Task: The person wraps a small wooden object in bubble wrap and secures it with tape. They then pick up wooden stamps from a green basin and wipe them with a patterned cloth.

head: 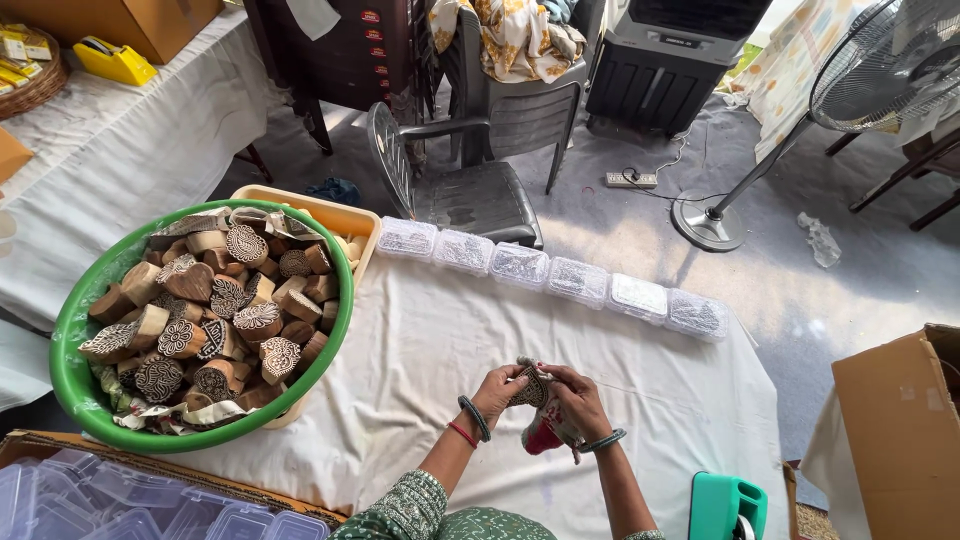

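Hands meet on a carved block

Hands work near the desk's (420, 350) front edge: left hand (497, 388) and right hand (578, 400) both pinch one wooden printing block (530, 386) between them, equally near; a red-and-white cloth (545, 436) hangs beneath the right.

table (430, 370): draped in a white cloth | left end: green basin (70, 370) heaped with carved wooden stamp blocks (215, 320), yellow tub (340, 215) just behind it | far edge: row of six clear plastic boxes (550, 275) side by side
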